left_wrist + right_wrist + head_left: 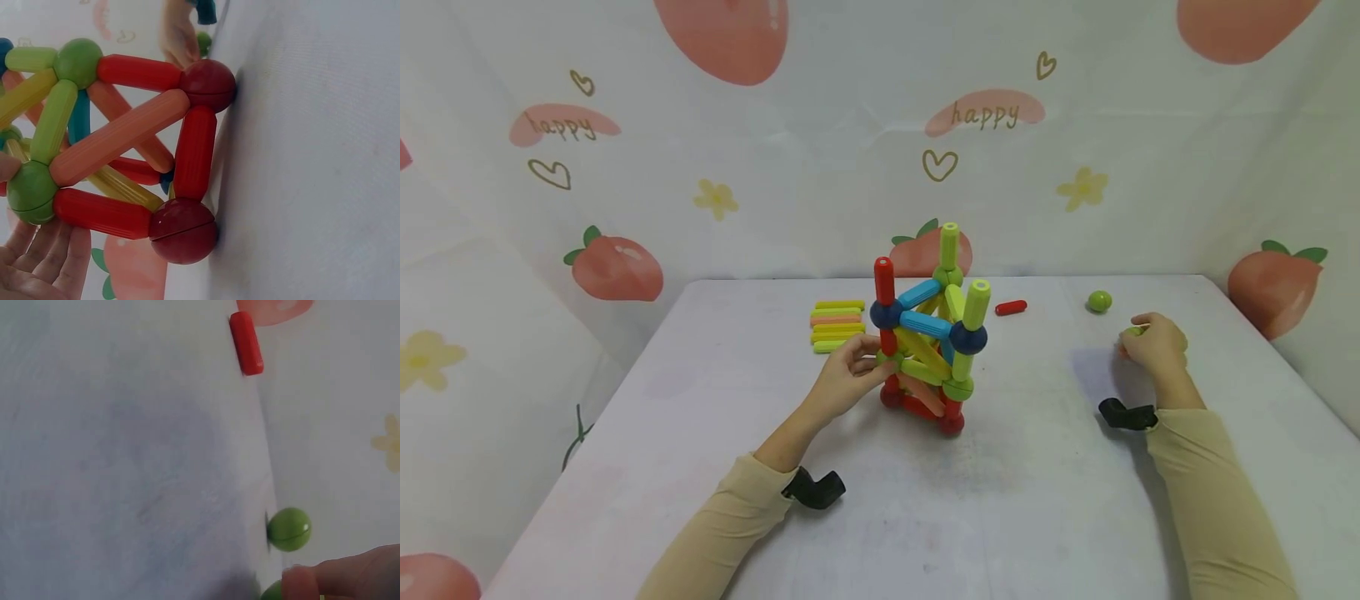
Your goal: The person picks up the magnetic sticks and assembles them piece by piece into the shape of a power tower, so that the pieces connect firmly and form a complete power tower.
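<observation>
A tower of coloured rods and balls (928,322) stands mid-table, with red balls at its foot, green balls above and dark blue ones higher up. At its left side my left hand (847,379) grips a lower green ball (31,192), thumb in front and fingers behind. Three rods, one red and two light green, point upward from the tower's top. Far to the right, my right hand (1159,343) pinches a loose green ball (272,591), mostly covered by the fingers. Just beyond that hand lies another green ball (289,529).
Left of the tower, several yellow, green and orange rods (838,327) lie in a stack of rows. A single red rod (1011,307) rests near the table's back edge. Behind the table (1022,500) hangs a white cloth (820,167) printed with peaches.
</observation>
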Tool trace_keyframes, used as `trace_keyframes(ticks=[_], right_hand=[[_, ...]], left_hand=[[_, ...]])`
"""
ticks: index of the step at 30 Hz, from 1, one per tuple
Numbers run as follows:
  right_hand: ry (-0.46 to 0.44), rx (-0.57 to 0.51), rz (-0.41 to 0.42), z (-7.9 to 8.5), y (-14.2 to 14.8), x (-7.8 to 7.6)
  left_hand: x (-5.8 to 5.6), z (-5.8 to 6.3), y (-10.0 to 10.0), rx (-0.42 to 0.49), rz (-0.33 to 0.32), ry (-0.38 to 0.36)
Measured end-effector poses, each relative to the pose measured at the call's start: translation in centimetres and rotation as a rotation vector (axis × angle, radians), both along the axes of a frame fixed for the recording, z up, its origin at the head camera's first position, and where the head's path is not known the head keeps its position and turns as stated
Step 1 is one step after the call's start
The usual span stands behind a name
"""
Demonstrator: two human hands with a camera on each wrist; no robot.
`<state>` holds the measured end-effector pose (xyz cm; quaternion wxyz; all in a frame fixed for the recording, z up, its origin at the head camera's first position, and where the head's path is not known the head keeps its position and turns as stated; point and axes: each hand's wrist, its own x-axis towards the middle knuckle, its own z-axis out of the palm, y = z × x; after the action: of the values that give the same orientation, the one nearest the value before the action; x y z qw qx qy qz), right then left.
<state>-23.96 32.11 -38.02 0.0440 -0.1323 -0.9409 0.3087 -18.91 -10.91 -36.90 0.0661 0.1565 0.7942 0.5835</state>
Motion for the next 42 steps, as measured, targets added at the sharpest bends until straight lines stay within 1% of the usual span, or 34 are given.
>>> trace_keyframes(ticks=[1, 4, 7, 8, 10, 15, 17, 20, 23, 25, 29, 33, 36, 39, 41, 42], right_hand=[[-0.007, -0.021, 0.007, 0.1, -0.1, 0.0], [0.023, -0.141, 0.061, 0.7, -0.8, -0.1], [0.076, -0.292, 0.140, 2.0, -2.3, -0.2], [0.104, -0.328, 0.165, 2.7, -2.9, -0.2], [0.154, -0.362, 0.199, 4.2, -4.5, -0.2], [0.313, -0.469, 0.296, 8.5, -8.9, 0.2], [0.378, -0.541, 0.371, 10.2, -10.5, 0.4], [0.445, -0.666, 0.491, 12.4, -12.5, 0.6], [0.487, -0.775, 0.585, 14.0, -14.2, 0.6], [0.508, -0.823, 0.634, 14.7, -15.1, 0.4], [0.516, -0.880, 0.703, 15.5, -16.5, 0.2], [0.482, -0.855, 0.733, 15.6, -17.1, 0.0], [0.442, -0.839, 0.737, 15.3, -16.9, -0.1], [0.396, -0.836, 0.713, 14.9, -16.1, -0.3], [0.372, -0.797, 0.662, 14.3, -15.2, -0.8], [0.354, -0.765, 0.620, 14.0, -14.7, -1.2]], left_hand=[[0.0, 0.0, 0.0, -0.002, -0.001, -0.002], [0.0, 0.1, 0.0, -0.007, -0.002, -0.008], [0.0, 0.0, 0.0, -0.003, -0.009, -0.010], [0.0, 0.0, 0.1, 0.000, -0.013, -0.012], [0.0, 0.0, 0.2, 0.008, -0.022, -0.015], [0.0, 0.1, 0.8, 0.031, -0.034, -0.032], [0.0, 0.1, 0.9, 0.033, -0.037, -0.036], [0.1, 0.1, 1.0, 0.032, -0.033, -0.048], [0.1, 0.1, 1.1, 0.027, -0.025, -0.053], [0.1, 0.1, 1.1, 0.026, -0.021, -0.057], [0.1, 0.1, 1.1, 0.020, -0.024, -0.053], [0.1, 0.0, 1.1, 0.016, -0.023, -0.051], [0.0, 0.1, 1.1, 0.015, -0.024, -0.052], [0.0, 0.1, 1.1, 0.014, -0.033, -0.051], [0.0, 0.1, 1.1, 0.017, -0.037, -0.050], [0.0, 0.1, 1.1, 0.019, -0.039, -0.049]])
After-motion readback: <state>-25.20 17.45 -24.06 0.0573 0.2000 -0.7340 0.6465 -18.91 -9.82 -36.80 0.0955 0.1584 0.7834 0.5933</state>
